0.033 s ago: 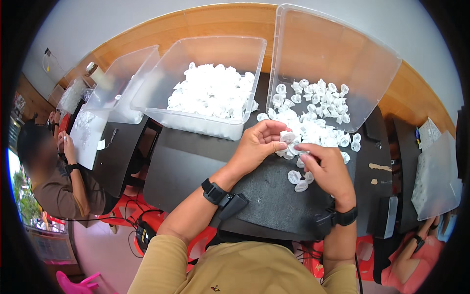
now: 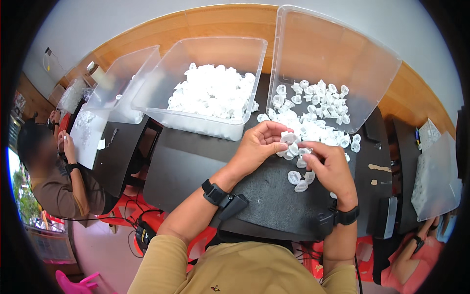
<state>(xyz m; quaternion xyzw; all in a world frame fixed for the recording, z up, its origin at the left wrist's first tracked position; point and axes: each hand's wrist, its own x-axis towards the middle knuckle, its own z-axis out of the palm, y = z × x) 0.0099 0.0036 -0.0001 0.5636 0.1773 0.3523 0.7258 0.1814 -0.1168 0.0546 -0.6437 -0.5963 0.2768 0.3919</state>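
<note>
Plainly, the dark grey textured mat [image 2: 269, 210] offers room between the forearms, reaching toward the dark brown table's [image 2: 171, 157] near edge; a heap of small white plastic parts [image 2: 313, 128] and a tipped clear plastic bin [image 2: 338, 54] crowd the far side. The left hand [image 2: 259, 142] pinches a round white plastic fitting [image 2: 288, 138], its face pale and disc-like, near the heap's front. The right hand [image 2: 329, 164] curls beside another white fitting [image 2: 302, 160]; whether it grips that, I cannot tell. The tan shirt [image 2: 254, 269] bears a small dark emblem [image 2: 214, 288].
</note>
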